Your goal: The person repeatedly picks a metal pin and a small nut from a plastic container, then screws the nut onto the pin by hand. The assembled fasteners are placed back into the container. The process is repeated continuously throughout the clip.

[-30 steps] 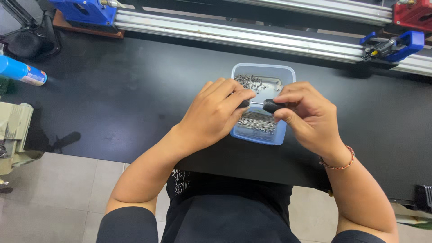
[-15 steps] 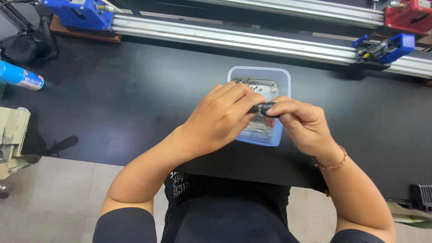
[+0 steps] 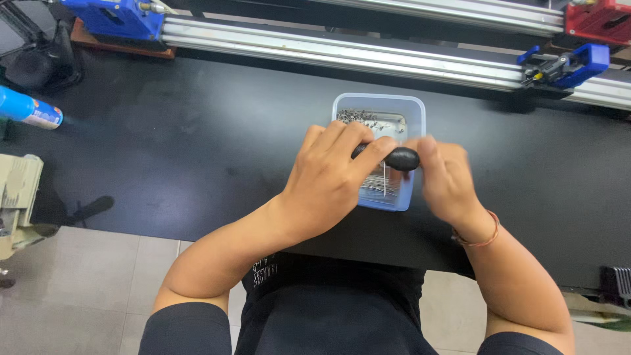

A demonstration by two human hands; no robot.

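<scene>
- Head view: we hold a black handle just above the blue tub, left hand fingers closed around it.
- Right hand blurred at its tip; we cannot tell its grip.
- Small metal parts lie inside the tub on the worktop; none looks lifted out yet.

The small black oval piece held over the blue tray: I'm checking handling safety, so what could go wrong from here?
1. The black oval piece is pinched only by fingertips of the left hand and right hand; it might slip into the blue tray.
2. The tray holds loose small metal parts; a knock from either hand could scatter them across the black table.
</scene>
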